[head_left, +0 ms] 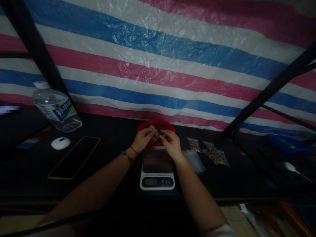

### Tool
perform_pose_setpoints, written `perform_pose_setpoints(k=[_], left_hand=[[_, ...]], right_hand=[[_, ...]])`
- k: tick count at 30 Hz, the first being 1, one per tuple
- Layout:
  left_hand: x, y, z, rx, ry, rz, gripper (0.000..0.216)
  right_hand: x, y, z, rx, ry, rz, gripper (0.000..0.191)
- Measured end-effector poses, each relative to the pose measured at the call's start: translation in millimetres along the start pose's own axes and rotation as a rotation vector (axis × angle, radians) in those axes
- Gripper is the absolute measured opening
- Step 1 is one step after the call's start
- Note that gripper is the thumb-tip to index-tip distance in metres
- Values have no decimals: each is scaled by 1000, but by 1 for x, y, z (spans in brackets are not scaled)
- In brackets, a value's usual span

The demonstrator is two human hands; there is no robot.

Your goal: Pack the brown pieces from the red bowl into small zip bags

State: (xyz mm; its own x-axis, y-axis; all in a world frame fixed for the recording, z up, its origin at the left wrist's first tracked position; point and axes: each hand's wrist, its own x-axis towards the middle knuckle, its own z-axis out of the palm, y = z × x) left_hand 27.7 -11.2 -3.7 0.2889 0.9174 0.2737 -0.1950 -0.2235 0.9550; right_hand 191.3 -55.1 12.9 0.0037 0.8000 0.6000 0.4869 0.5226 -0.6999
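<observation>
Both of my hands meet above the far end of a white kitchen scale (pixel 157 181) on a dark table. My left hand (pixel 142 139) and my right hand (pixel 171 142) pinch a small clear plastic bag (pixel 155 130) between their fingertips. Just behind them stands a red bowl (pixel 163 124). What the bag holds is too small and dark to make out.
Several small clear bags (pixel 214 152) with brownish contents lie right of the scale. Left of it lie a phone (pixel 74 157), a white mouse (pixel 60 143) and a water bottle (pixel 57 109). A striped tarp (pixel 158 59) hangs behind. A blue object (pixel 287 143) sits far right.
</observation>
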Motion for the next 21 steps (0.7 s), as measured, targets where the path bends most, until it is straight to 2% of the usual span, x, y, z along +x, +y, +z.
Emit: perform_pose_setpoints(k=[3, 7, 13, 17, 21], left_hand=[[-2, -1, 2, 108, -29, 89, 36], [-4, -4, 2, 221, -39, 189, 28], [-6, -2, 1, 263, -88, 141, 27], [-6, 2, 0, 329, -109, 174, 25], [-6, 3, -1, 439, -151, 233, 24]], right_hand=[[-2, -3, 8, -37, -118, -16, 32], [-1, -1, 10, -67, -164, -59, 31], [0, -1, 7, 39, -163, 32, 27], [-2, -3, 7, 131, -131, 148, 19], [-1, -2, 6, 118, -119, 161, 18]])
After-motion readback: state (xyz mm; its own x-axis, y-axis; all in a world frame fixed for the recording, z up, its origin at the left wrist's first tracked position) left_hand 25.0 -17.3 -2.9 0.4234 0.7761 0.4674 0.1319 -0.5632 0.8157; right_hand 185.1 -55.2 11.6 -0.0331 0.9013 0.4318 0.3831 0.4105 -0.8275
